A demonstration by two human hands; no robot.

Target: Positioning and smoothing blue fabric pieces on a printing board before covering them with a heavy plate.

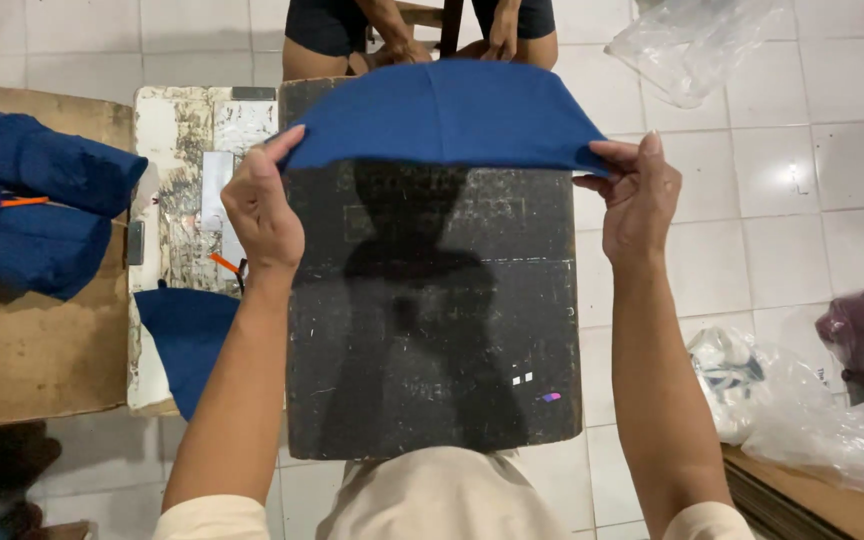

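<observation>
I hold a curved piece of blue fabric [442, 115] stretched between both hands above a worn black board [432, 330]. My left hand [262, 210] pinches the fabric's left corner. Its right corner is gripped between thumb and fingers of my right hand [637, 195]. The fabric hangs lifted off the board and casts a dark shadow onto it.
Folded blue cloth bundles [27, 200] lie on a wooden table [32, 350] at left, another blue piece [187, 340] beside a stained white board [187, 130]. A seated person's legs [322, 40] are beyond. Clear plastic bags [692, 40] lie on the tiled floor.
</observation>
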